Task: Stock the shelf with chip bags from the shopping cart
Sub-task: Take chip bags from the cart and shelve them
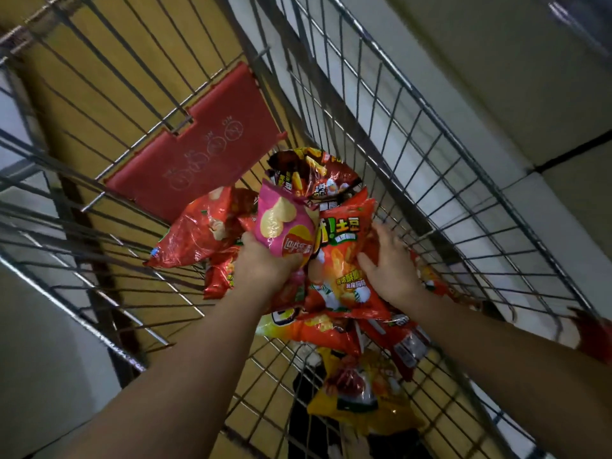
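Both arms were down inside the shopping cart, and from where I stood the work looked to be in its picking stage. The left hand had its fingers curled round the bottom of a small pink chip bag, which stood up above the rest of the heap. The right hand lay flat with its fingers spread on a large orange chip bag just beside the pink one; it was pressing or steadying the bag, not gripping it, as far as I could judge.

Around them the pile was plainly not small. A red bag leaned toward the left wall of the wire basket, a dark bag lay at the far end under the red plastic flap of the child seat, and a yellow bag sat nearest the person, with more red and orange packets half buried between.

No shelf showed anywhere in view (only wire mesh, pale floor tiles and something tan behind the cart), so I could not say how much had already been stocked. Judging by the heap, most of the carrying was left: the pink bag was merely in hand, and every other bag was lying in the cart
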Demonstrator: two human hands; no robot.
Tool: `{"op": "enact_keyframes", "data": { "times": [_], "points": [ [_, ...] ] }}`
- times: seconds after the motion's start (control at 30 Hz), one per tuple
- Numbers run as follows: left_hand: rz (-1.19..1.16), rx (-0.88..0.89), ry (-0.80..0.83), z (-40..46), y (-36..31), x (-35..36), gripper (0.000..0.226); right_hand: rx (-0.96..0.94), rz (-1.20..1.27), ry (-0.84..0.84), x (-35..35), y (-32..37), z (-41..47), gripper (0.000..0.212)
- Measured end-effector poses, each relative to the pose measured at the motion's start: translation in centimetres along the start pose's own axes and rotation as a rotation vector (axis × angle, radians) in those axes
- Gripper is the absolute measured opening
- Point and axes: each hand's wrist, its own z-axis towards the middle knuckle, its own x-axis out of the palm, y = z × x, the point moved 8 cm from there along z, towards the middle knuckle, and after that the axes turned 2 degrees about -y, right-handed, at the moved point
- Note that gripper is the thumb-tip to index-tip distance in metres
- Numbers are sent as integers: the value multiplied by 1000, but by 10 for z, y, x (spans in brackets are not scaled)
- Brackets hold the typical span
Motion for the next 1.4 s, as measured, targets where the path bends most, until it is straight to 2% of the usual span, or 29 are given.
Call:
{"op": "enact_keyframes", "data": {
  "times": [0.1,0.13,0.3,0.43,0.6,0.73,0.9,0.97,1.27,1.4],
  "points": [
    [-10,-2,-1,4,2,3,80,289,452,199,25,-14,-11,71],
    [-7,-3,1,5,3,4,81,342,528,234,30,-16,-13,73],
    [-21,-12,10,12,7,10,83,396,597,251,40,-19,-4,85],
    [-61,-19,17,13,5,9,84,377,616,340,44,-13,2,77],
    [-104,27,-14,4,-5,1,78,409,612,215,37,-13,4,72],
    [-170,61,-42,-3,-9,-12,77,333,609,162,25,-3,-4,82],
    [-255,105,-83,-21,-19,-44,76,222,589,84,-1,30,-21,69],
    [-291,154,-98,-32,-31,-62,76,166,588,43,-17,48,-27,72],
    [-427,380,-173,-104,-98,-158,64,-70,573,-175,-123,145,-73,72],
    [-527,476,-220,-149,-121,-198,68,-181,568,-240,-167,182,-100,72]
  ]
}}
